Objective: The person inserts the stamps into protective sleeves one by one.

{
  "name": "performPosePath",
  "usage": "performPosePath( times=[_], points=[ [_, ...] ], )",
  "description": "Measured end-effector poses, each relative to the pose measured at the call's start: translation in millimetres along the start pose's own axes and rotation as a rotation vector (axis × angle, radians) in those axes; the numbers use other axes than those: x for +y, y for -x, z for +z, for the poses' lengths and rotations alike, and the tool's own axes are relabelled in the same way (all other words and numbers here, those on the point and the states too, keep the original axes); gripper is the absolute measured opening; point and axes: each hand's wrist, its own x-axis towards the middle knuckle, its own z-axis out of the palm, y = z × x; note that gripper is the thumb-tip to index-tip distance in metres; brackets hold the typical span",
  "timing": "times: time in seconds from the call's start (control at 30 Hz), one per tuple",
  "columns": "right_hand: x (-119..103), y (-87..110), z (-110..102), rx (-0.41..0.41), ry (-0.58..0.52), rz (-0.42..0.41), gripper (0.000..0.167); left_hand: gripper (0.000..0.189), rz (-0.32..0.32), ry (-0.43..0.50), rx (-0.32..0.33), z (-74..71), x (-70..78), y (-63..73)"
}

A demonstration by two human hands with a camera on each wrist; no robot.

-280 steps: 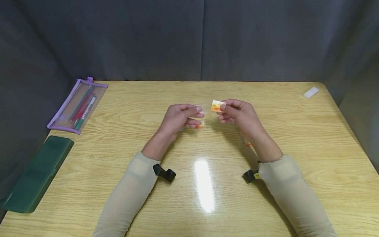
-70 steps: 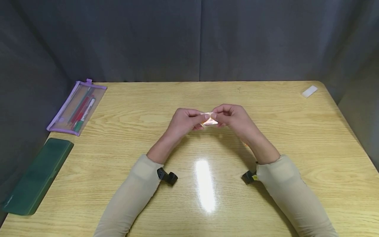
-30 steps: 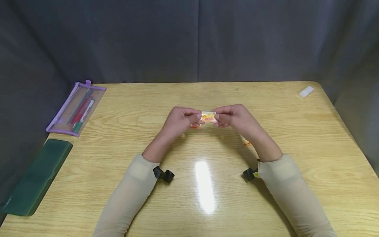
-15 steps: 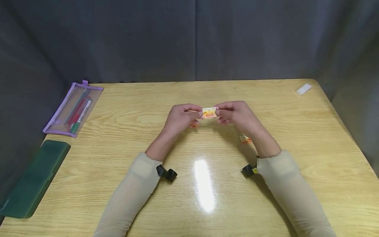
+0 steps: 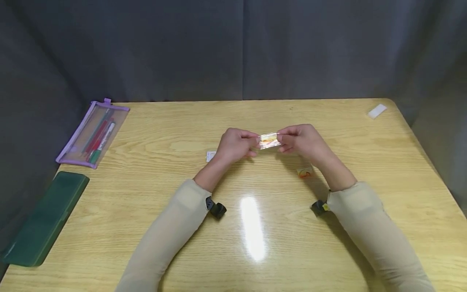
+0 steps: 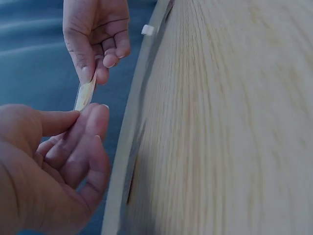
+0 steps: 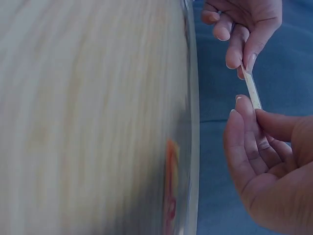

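Observation:
A small glossy card (image 5: 269,140) with a yellow and orange picture is held above the table between both hands, and light glints off its face. My left hand (image 5: 237,146) pinches its left end between thumb and fingers. At the other end, my right hand (image 5: 304,142) pinches it the same way. Both wrist views show the card edge-on as a thin strip (image 6: 85,95). On the table below the right hand lies another card (image 5: 304,172) with orange and yellow print. A small white piece (image 5: 210,156) shows just left of my left wrist.
At the left edge lie a purple-edged mesh pouch (image 5: 93,134) with pens inside and a dark green case (image 5: 47,219). A white block (image 5: 377,111) is at the table's far right corner. Dark curtains (image 5: 233,48) stand around the wooden table (image 5: 175,243).
Earlier the hands were apart, the right with the card; both now hold it. In the last half second they moved right and tilted it. The white piece came into view; an orange-printed one became hidden.

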Motion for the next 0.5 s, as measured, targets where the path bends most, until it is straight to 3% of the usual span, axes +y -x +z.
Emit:
performPosePath(
  times=[0.23, 0.5],
  points=[
    [5.0, -0.9, -7.1, 0.026, 0.015, 0.01, 0.034, 0.017, 0.046, -0.098, 0.011, 6.6, 8.1, -7.7],
    [7.7, -0.9, -16.8, -0.039, 0.12, 0.041, 0.034, 0.015, -0.028, -0.108, -0.025, 10.7, 11.8, -14.3]
  ],
)
